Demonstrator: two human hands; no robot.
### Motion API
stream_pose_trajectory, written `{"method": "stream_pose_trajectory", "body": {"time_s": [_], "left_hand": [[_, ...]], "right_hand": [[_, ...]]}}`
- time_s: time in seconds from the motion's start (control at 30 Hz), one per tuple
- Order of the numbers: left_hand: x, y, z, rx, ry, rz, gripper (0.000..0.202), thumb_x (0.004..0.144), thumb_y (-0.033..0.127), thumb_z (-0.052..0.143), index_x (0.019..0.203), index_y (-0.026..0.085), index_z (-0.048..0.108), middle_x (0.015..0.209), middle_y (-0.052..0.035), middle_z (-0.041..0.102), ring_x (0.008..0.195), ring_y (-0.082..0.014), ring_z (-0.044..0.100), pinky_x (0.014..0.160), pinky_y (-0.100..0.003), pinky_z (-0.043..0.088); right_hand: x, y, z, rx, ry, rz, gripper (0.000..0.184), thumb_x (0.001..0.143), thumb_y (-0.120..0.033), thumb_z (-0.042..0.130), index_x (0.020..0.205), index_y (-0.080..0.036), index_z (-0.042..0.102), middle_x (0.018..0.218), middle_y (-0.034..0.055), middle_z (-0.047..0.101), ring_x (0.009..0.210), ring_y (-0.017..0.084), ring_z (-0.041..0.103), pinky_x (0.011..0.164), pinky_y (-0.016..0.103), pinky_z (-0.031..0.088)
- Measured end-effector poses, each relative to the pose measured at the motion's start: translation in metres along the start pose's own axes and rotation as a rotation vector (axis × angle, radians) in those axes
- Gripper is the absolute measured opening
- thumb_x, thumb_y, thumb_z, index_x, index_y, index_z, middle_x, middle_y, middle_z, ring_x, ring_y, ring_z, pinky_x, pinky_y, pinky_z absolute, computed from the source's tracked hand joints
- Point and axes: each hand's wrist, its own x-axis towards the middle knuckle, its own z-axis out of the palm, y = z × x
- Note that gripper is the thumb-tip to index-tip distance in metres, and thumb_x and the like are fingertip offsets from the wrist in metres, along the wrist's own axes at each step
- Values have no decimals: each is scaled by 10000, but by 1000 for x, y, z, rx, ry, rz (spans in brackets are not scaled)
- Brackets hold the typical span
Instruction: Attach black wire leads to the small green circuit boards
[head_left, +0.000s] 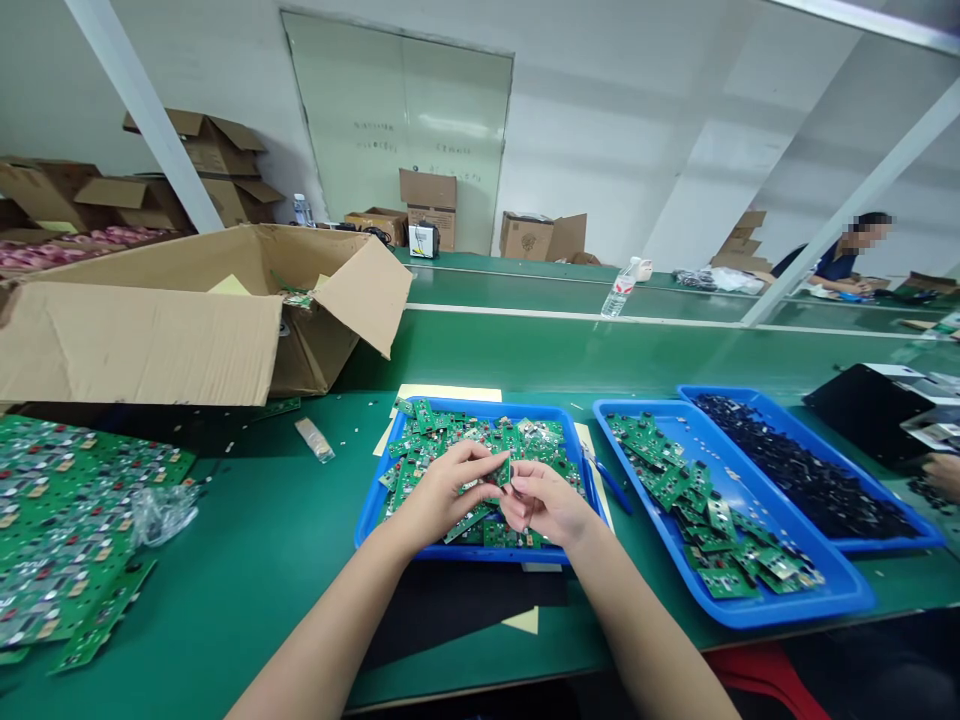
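Note:
My left hand (pixel 457 490) pinches a small green circuit board (pixel 505 472) between thumb and fingers, above a blue tray (pixel 365 520). From the other side my right hand (pixel 546 500) closes its fingertips on the same board's edge. My fingers cover part of the board. Beneath both hands the tray holds many similar circuit boards (pixel 427 425), heaped loosely. Blue-handled pliers (pixel 611 482) lie at the tray's right side, partly over its rim.
A second blue tray (pixel 810 610) with circuit boards stands to the right; behind it another tray (pixel 926 540) holds small black parts (pixel 795 460). Left are board panels (pixel 67 520), a plastic bag (pixel 165 515) and a large carton (pixel 142 340). A co-worker's hand (pixel 943 475) shows far right.

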Motion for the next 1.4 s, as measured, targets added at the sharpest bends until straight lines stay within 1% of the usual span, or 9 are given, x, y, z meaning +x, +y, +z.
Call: {"method": "stream_pose_trajectory", "body": {"time_s": [0.27, 0.43, 0.53, 0.63, 0.7, 0.83, 1.13, 1.27, 1.4], "left_hand": [[1, 6, 4, -114, -123, -243, 309, 893, 341, 509, 1137, 214, 648, 859, -44, 573, 803, -165, 564, 748, -298, 476], [5, 9, 0, -222, 60, -384, 276, 860, 297, 533, 1066, 182, 676, 866, -48, 600, 825, -169, 566, 773, -292, 468], [8, 12, -6, -294, 122, -454, 242, 836, 288, 547, 987, 164, 690, 835, -45, 611, 809, -168, 567, 765, -287, 466], [10, 17, -6, -378, 14, -460, 225, 836, 306, 536, 883, 155, 697, 757, -34, 608, 762, -164, 559, 743, -282, 455], [11, 20, -3, -399, -64, -450, 228, 833, 320, 535, 848, 157, 694, 731, -25, 598, 739, -159, 547, 722, -274, 443], [10, 21, 4, -375, -125, -480, 228, 816, 337, 548, 791, 161, 691, 729, -18, 583, 726, -153, 530, 696, -258, 424], [9, 18, 16, -394, -110, -583, 302, 822, 383, 529, 887, 151, 710, 796, -55, 648, 752, -180, 580, 671, -263, 469], [8, 13, 19, -408, -120, -614, 350, 836, 390, 512, 1045, 164, 679, 905, -62, 680, 756, -180, 601, 660, -276, 503], [7, 11, 22, -240, -177, -534, 436, 848, 382, 502, 1219, 165, 572, 1036, -85, 658, 885, -211, 616, 767, -335, 521]], "right_hand": [[3, 5, 0, -213, 202, -115, 194, 660, -269, 575, 532, -196, 448, 400, -74, 423, 363, 74, 392, 410, 218, 296], [3, 5, -3, -352, 381, -217, 127, 691, -190, 578, 588, -188, 503, 434, -80, 429, 410, 74, 387, 418, 209, 293], [0, 1, -3, -378, 458, -384, 58, 753, -242, 565, 786, -201, 539, 623, -39, 576, 517, 105, 520, 489, 235, 414], [-2, 1, 0, -392, 428, -552, 221, 759, -244, 596, 967, -223, 524, 971, 32, 648, 603, 108, 572, 489, 242, 456], [-3, 3, 3, -373, 390, -581, 254, 766, -244, 602, 1004, -231, 513, 1002, 43, 653, 589, 106, 570, 451, 233, 453], [-2, 7, 9, -307, 389, -552, 190, 771, -231, 593, 947, -220, 521, 821, 7, 663, 506, 91, 543, 413, 218, 459], [8, 4, 1, -110, 366, -354, 251, 661, -149, 570, 892, -222, 507, 674, -67, 595, 436, 54, 499, 381, 168, 439], [15, 3, -5, -23, 344, -246, 304, 622, -206, 589, 919, -210, 526, 663, -48, 604, 450, 62, 493, 399, 179, 443], [20, -1, -16, -86, 406, -267, 245, 599, -210, 566, 840, -203, 520, 616, -46, 570, 418, 56, 436, 365, 167, 384]]}}
